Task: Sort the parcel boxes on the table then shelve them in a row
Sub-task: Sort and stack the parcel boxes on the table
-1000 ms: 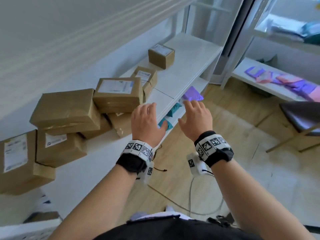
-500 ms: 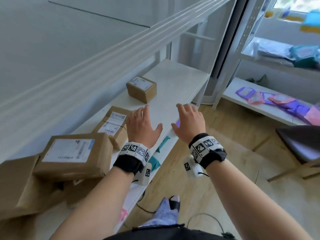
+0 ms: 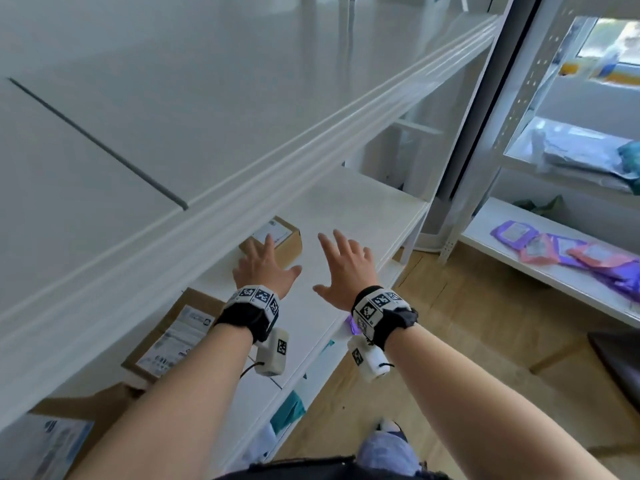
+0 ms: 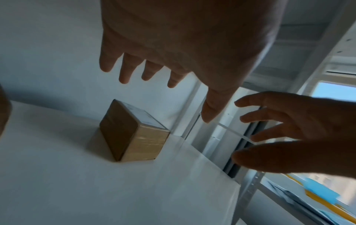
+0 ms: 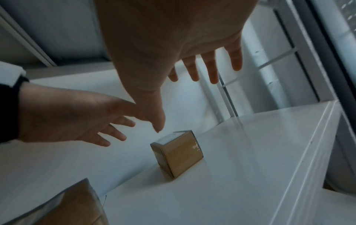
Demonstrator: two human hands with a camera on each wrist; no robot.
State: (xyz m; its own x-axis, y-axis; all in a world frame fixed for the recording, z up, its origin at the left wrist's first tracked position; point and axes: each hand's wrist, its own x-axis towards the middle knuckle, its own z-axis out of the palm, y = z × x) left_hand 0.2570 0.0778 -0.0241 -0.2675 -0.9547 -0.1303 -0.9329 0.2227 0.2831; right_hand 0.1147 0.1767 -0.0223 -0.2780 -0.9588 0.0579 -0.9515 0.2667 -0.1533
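Observation:
A small brown parcel box (image 3: 284, 241) with a white label stands alone on the white shelf board (image 3: 363, 209). My left hand (image 3: 266, 268) hovers just in front of it, fingers spread and holding nothing. To its right my right hand (image 3: 343, 268) is equally spread and empty. In the left wrist view the small box (image 4: 133, 137) sits below the left fingers (image 4: 146, 71) without contact, and the right hand (image 4: 289, 129) is at the right. The right wrist view has the box (image 5: 179, 153) between and beyond both hands. A flatter labelled box (image 3: 176, 334) lies nearer me.
The upper shelf's front edge (image 3: 242, 209) overhangs the boxes closely. More cardboard boxes (image 3: 52, 441) lie at bottom left. Teal packets (image 3: 287, 410) fill the lower shelf. A second rack (image 3: 554, 268) on the right holds purple and pink pouches. Wooden floor lies below.
The view has swung right along the shelf, leaving the pile of boxes behind. Both hands have travelled with it to the small box, staying spread and empty.

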